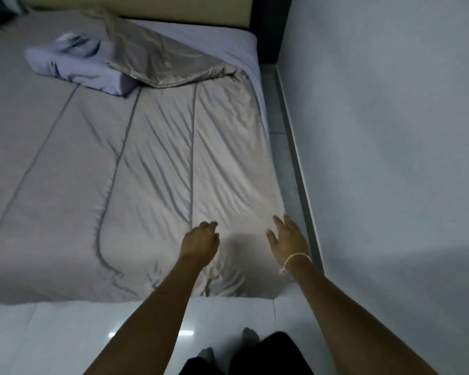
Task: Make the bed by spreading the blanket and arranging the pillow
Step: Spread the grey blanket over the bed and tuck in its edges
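A grey-beige quilted blanket point(152, 163) lies spread over the bed, creased on its right side, with its top right corner folded back near the head end. A lavender pillow point(76, 63) with dark leaf prints lies at the upper left, partly under that folded corner. My left hand point(199, 243) hovers over the blanket's foot end, fingers loosely curled, holding nothing. My right hand point(287, 239) is over the blanket's right foot corner, fingers spread, with a thin string band on the wrist.
A lavender sheet point(228, 41) shows bare at the head end under a beige headboard point(136, 6). A grey wall point(390, 131) runs close along the bed's right side, leaving a narrow floor strip. Glossy white floor tiles point(65, 334) lie at the foot, where my legs stand.
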Demonstrator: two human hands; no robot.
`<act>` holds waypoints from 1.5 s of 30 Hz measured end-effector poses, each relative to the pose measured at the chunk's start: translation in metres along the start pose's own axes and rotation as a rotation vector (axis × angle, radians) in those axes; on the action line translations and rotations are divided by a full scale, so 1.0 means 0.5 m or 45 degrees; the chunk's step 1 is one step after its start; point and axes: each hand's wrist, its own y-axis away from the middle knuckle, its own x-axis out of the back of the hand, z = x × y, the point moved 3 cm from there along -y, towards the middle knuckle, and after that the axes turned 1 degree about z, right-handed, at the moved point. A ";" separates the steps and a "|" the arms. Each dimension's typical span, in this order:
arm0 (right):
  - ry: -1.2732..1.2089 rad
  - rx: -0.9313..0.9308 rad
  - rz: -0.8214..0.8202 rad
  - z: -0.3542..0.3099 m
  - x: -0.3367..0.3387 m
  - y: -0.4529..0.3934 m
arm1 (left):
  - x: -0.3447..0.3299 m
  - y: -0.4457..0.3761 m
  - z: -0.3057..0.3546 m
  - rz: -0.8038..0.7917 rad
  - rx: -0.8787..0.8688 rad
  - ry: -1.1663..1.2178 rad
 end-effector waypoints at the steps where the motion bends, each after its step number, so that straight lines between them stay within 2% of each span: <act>1: -0.069 0.000 0.057 -0.024 0.037 0.015 | 0.043 0.008 0.023 0.022 -0.023 0.019; 4: -0.169 0.092 0.219 -0.075 0.133 0.035 | 0.137 0.007 0.094 0.097 -0.135 0.031; 8: -0.181 0.112 0.282 -0.079 0.231 0.004 | 0.207 -0.028 0.176 0.179 -0.186 0.050; 17: -0.161 0.157 0.183 0.036 0.375 -0.163 | 0.240 -0.198 0.335 0.313 -0.142 0.142; 24: -0.183 0.224 0.120 0.156 0.458 -0.306 | 0.241 -0.309 0.414 0.362 0.056 0.196; 32: -0.185 0.299 0.064 0.148 0.493 -0.511 | 0.242 -0.494 0.429 0.330 0.178 0.101; 42: -0.016 0.473 -0.152 0.095 0.518 -0.917 | 0.270 -0.851 0.382 0.262 0.414 0.167; 45: 0.002 0.508 -0.136 0.071 0.536 -1.041 | 0.294 -0.948 0.357 0.269 0.471 0.117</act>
